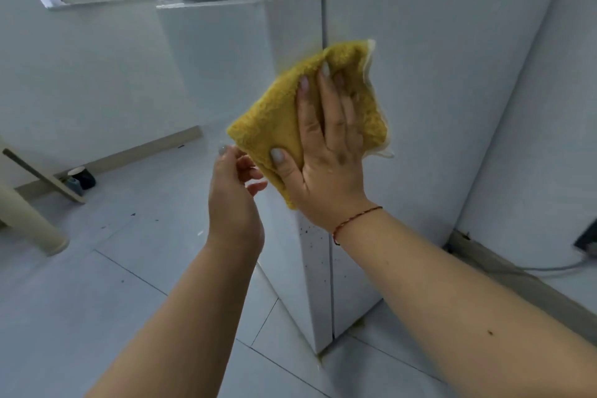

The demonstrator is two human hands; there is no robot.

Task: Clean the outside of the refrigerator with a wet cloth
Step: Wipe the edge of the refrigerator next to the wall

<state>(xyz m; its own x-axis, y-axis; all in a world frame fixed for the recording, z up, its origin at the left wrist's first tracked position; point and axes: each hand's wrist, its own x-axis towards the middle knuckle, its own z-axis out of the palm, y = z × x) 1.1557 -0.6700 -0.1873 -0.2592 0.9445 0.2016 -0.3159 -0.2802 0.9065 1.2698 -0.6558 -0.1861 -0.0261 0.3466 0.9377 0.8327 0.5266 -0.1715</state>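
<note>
A white refrigerator (pixel 420 26) stands in front of me, seen from its right front corner, with a door hinge near the top. A folded yellow cloth (pixel 274 116) lies flat against that corner edge. My right hand (pixel 326 152) presses the cloth onto the fridge with straight fingers spread over it, the thumb on the cloth's lower left part. My left hand (pixel 235 194) hovers just left of the cloth's lower corner, fingers loosely curled, holding nothing. Dark specks dot the fridge's edge below the cloth.
Pale floor tiles (pixel 97 284) spread to the left. A broom head and dark cup (pixel 80 179) lie by the far wall's skirting. A beige table leg (pixel 29 220) stands at the left. A wall socket with cable (pixel 586 242) sits right of the fridge.
</note>
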